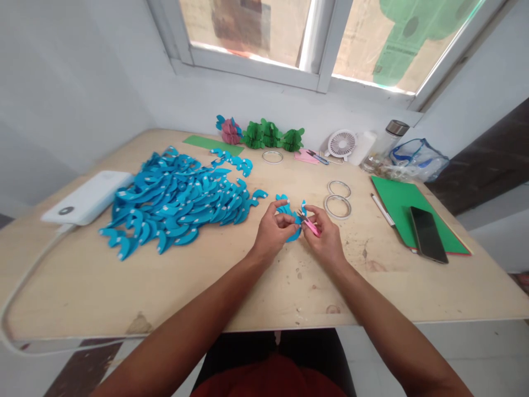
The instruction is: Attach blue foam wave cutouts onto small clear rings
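Note:
Near the middle of the table my left hand [270,229] is closed on a blue paper piece [294,237]. My right hand [324,237] grips a small pair of scissors with pink handles [312,227]. Their dark blades point up and left, close to the left fingertips and the blue paper. Another bit of blue paper with a white patch [304,205] shows by the right index fingertip; whether it is part of the held piece I cannot tell. Just beyond the left fingers lie more blue pieces [283,205]. A large pile of curved blue paper pieces [182,193] with white patches spreads to the left.
Tape rolls [338,207] lie right of centre. A white power bank [88,196] with a cable is at left. Green paper ornaments [270,134], a small fan [342,144] and a bottle [384,146] line the back. A phone [427,234] rests on green sheets [397,198] at right.

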Demonstrator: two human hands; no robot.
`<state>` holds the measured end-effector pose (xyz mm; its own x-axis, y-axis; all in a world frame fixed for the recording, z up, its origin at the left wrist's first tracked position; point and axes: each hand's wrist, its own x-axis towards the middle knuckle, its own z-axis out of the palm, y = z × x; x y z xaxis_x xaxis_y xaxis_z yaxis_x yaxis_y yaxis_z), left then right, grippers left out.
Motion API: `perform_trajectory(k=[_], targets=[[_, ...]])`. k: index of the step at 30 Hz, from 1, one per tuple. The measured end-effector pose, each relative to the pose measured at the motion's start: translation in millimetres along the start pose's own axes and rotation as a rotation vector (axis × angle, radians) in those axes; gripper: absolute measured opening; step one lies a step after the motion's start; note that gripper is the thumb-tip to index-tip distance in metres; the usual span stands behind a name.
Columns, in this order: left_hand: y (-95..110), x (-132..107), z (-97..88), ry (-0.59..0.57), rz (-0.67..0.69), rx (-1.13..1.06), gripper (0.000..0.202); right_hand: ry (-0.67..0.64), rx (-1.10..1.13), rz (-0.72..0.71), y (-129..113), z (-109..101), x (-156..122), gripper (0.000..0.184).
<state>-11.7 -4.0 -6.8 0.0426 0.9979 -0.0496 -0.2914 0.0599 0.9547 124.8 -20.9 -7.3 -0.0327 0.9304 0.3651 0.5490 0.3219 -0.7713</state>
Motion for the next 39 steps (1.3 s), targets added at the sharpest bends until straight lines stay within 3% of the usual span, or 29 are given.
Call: perform_trajectory(k=[19,39], targets=[[-4.4,2.8,-1.2,0.035,0.102,0.102,0.049,-0.007,0.036,0.021,-0.1,0.6,-0.9,0.042],[-3.0,2.6,-1.4,0.021,0.061,0.069,0.047,0.004,0.062,0.039,0.3,-0.5,-0.4,0.042]])
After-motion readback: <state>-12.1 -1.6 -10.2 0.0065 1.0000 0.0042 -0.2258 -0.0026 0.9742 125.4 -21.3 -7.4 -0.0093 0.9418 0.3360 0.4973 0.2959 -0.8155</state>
